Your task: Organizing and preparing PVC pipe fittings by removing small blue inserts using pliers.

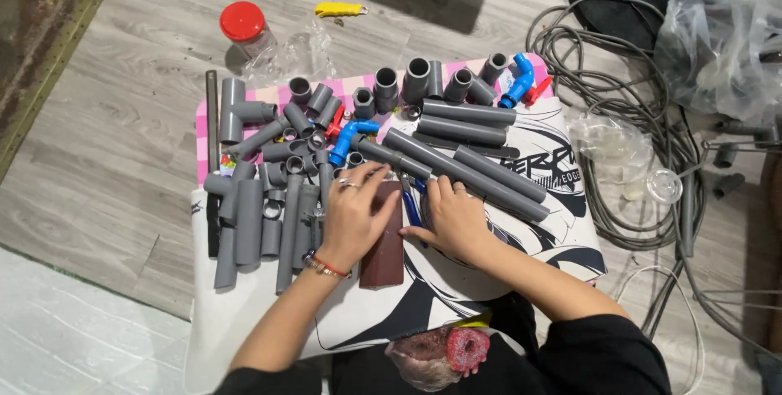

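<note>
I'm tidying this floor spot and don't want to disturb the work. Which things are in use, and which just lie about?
In use: left hand and right hand on the brown block; blue-handled pliers; grey pipes.

Lying about: red-lidded jar, yellow knife, grey cables, plastic bag.

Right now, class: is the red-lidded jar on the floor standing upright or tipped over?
Upright: the jar shows its round red lid facing up, with its clear body below.

Both the left hand (356, 217) and the right hand (453, 220) rest flat on a dark brown block (384, 250); blue-handled pliers (412, 202) lie between their fingers, grey pipe pieces (465, 165) just beyond the fingertips.
</note>
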